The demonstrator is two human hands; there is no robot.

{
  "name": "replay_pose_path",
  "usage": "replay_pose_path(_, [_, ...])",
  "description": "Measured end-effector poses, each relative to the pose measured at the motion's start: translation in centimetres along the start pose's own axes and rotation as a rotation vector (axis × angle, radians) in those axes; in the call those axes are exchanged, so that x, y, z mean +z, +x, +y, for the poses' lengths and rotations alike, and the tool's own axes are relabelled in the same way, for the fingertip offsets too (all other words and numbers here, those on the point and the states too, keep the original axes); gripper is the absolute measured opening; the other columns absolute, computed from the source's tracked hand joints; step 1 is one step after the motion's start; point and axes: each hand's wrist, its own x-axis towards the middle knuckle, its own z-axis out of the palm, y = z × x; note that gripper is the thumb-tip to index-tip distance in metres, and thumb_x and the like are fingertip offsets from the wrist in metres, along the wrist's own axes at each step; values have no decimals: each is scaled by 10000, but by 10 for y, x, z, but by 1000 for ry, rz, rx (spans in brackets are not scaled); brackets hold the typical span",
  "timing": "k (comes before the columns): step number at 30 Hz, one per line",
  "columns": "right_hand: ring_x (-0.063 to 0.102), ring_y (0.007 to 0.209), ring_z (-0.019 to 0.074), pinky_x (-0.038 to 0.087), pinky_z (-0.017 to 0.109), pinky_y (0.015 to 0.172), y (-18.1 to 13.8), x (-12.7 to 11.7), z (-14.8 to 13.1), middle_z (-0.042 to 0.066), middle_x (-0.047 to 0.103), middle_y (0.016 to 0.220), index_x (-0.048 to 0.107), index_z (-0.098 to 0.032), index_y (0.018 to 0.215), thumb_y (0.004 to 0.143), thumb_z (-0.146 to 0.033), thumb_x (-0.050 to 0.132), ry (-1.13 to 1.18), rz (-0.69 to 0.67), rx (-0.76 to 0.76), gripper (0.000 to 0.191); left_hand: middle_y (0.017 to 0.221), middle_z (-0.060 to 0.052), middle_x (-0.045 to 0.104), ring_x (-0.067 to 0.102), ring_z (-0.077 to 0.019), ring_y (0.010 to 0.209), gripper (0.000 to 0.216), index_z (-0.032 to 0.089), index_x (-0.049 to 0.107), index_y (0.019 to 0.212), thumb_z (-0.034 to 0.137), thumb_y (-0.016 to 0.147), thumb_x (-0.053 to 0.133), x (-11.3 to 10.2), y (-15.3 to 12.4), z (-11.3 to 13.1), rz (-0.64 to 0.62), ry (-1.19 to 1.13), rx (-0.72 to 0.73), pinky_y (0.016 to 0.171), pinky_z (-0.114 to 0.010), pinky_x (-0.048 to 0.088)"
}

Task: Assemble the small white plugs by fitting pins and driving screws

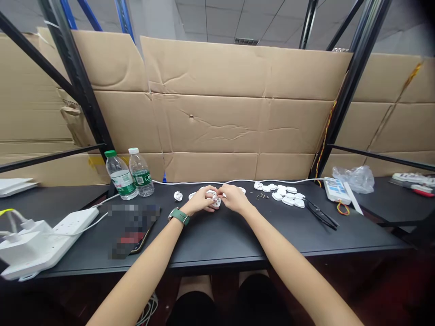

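My left hand [200,200], with a green-strapped watch on its wrist, is closed around a small white plastic piece [216,203] above the desk. My right hand [234,198] meets it from the other side, fingers pinched on a thin metallic tool [220,198] that lies across the piece. The tool's exact kind is too small to make out. Other white parts show partly behind my hands. Left of them lies a small white piece [178,196]. To the right are several tiny brass-coloured pieces [262,196] and a cluster of white plastic parts [288,198].
Two water bottles [141,174] stand at the back left, near a partly blurred phone [144,235] and a white power strip [57,240]. A slim black object [321,215], a white box [336,191] with wires and a clear plastic bag [356,179] lie right. Cardboard [210,122] lines the back.
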Motion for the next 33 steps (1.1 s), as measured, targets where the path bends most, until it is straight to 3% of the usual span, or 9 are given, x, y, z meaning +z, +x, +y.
replay_pose_path(5, [637, 804, 194, 404, 272, 700, -2, -2, -2, 69, 690, 960, 704, -224, 947, 919, -211, 579, -92, -34, -23, 128, 1014, -132, 745, 762, -291, 859, 603, 191, 530, 1160, 505, 732, 815, 1, 1, 0, -2, 20, 2, 716, -412, 625])
replay_pose_path(9, [634, 798, 199, 418, 291, 739, -2, -2, -3, 71, 673, 974, 680, -253, 1098, 922, -237, 583, -94, -82, -32, 202, 1019, -126, 746, 762, -284, 850, 629, 194, 528, 1185, 498, 721, 824, 0, 1, -1, -3, 25, -12, 700, -388, 626])
replay_pose_path(11, [627, 800, 195, 417, 293, 735, -2, -1, -2, 70, 661, 975, 672, -238, 1043, 925, -255, 575, -64, -71, -22, 154, 1020, -122, 747, 763, -287, 855, 609, 196, 539, 1177, 503, 729, 815, 0, 0, 0, -11, 27, -19, 674, -368, 624])
replay_pose_path(15, [600, 807, 178, 433, 284, 723, 0, 2, 6, 32, 627, 915, 581, -212, 948, 881, -255, 575, 184, 63, 22, 80, 1003, -129, 748, 761, -293, 885, 544, 183, 563, 1132, 473, 743, 808, -2, -3, 5, 15, -11, 2, 680, -354, 620])
replay_pose_path(20, [592, 787, 157, 495, 291, 729, 8, 7, 24, -3, 588, 894, 473, -213, 1033, 710, -116, 546, 487, 213, 247, 345, 1026, -134, 736, 764, -294, 871, 559, 175, 590, 1090, 474, 691, 843, -5, -3, 8, 52, -93, -7, 716, -380, 625])
replay_pose_path(22, [626, 799, 161, 519, 296, 723, 10, 6, 29, 10, 609, 901, 483, -217, 986, 740, -131, 523, 582, 233, 321, 263, 1018, -130, 735, 765, -293, 856, 574, 176, 595, 1076, 508, 680, 847, -6, -2, 6, 52, -103, -5, 716, -383, 626])
replay_pose_path(25, [634, 636, 137, 516, 265, 595, 10, 3, 30, 14, 640, 880, 506, -226, 1007, 879, -237, 448, 739, 258, 383, 141, 980, -123, 740, 766, -282, 826, 568, 175, 591, 1035, 546, 685, 840, -6, -1, 5, 67, -95, 9, 688, -360, 624])
replay_pose_path(30, [532, 514, 118, 443, 224, 501, 9, 2, 32, -33, 601, 729, 516, -239, 1075, 987, -414, 357, 686, 357, 431, 253, 977, -104, 730, 768, -253, 786, 523, 176, 544, 947, 527, 698, 841, -5, -2, 5, 90, -113, 41, 665, -326, 619])
replay_pose_path(33, [564, 595, 133, 454, 231, 550, 10, 4, 32, -21, 619, 732, 586, -213, 1009, 945, -499, 481, 623, 309, 436, 311, 1028, -103, 721, 769, -243, 784, 508, 181, 526, 927, 521, 708, 834, -5, -1, 4, 103, -115, 62, 676, -330, 621])
